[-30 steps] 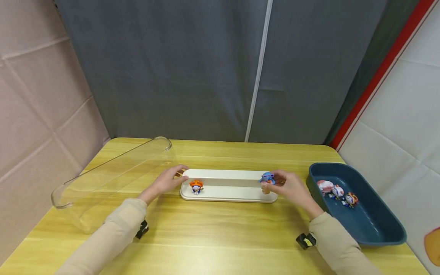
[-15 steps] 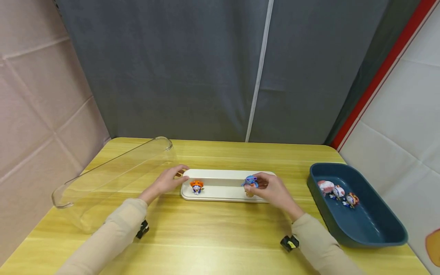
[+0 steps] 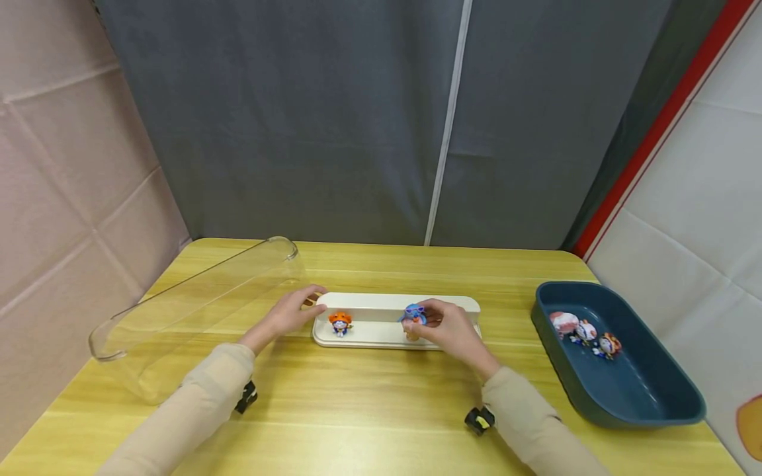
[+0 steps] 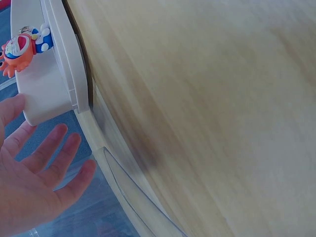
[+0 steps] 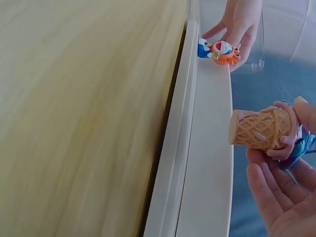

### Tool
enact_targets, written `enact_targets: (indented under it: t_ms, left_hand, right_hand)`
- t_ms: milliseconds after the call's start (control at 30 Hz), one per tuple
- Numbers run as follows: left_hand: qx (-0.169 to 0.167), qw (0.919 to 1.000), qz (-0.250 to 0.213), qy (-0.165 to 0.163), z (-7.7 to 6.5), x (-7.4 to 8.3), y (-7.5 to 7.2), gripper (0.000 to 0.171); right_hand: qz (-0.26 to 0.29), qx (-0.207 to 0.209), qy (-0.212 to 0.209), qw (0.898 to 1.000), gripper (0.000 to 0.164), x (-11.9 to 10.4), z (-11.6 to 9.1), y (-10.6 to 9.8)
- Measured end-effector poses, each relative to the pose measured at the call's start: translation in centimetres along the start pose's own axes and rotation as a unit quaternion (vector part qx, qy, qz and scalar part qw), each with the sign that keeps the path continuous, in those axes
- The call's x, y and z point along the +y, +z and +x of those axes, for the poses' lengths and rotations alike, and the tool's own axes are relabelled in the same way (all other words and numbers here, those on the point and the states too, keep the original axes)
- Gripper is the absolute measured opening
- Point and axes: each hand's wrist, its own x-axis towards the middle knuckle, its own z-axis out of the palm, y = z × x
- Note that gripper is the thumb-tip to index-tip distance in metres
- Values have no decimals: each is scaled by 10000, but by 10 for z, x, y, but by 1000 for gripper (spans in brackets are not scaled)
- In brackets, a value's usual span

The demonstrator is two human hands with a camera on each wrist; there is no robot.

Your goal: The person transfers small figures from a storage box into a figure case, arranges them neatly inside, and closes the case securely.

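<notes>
My right hand (image 3: 452,328) pinches a blue figurine with an ice-cream-cone base (image 5: 266,129) between thumb and fingers. The figurine is held over the white stepped display base (image 3: 375,335), right of its middle; in the right wrist view its cone end shows a small gap from the base. At the base's left end my left hand (image 3: 293,312) rests with thumb and fingertips against the edge, its fingers loosely spread in the left wrist view. Close to that hand, an orange-hooded figurine (image 3: 340,324) stands upright on the lower step.
A long clear plastic cover (image 3: 202,304) lies slanted on the wooden table (image 3: 357,410) at the left. To the right stands a dark blue bin (image 3: 643,396) with several small figurines (image 3: 585,332) inside. A grey curtain (image 3: 297,132) hangs behind the table.
My right hand has carried the blue figurine leftward along the base, from its right end to nearer the middle. The left hand and the orange-hooded figurine have stayed put.
</notes>
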Motion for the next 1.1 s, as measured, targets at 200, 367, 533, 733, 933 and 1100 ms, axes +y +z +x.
enact_targets:
  t_ms: [200, 367, 533, 733, 933, 1100]
  left_hand:
    - [0, 10000, 30, -24, 0, 0, -1, 36]
    - [-12, 10000, 17, -41, 0, 1, -1, 37]
    - [-12, 10000, 4, -35, 0, 0, -1, 38]
    - [7, 10000, 13, -10, 0, 1, -1, 37]
    - [21, 10000, 20, 64, 0, 1, -1, 37]
    - [23, 10000, 26, 78, 0, 1, -1, 36]
  right_hand:
    - [82, -6, 34, 10000, 41, -2, 6, 9]
    - [137, -5, -1, 9999, 41, -5, 10, 15]
    - [181, 11, 65, 9998, 42, -6, 15, 21]
    - [295, 11, 102, 9995, 42, -7, 20, 30]
    - [300, 3, 140, 9995, 43, -8, 23, 38]
    - [411, -29, 142, 9990, 43, -10, 23, 45]
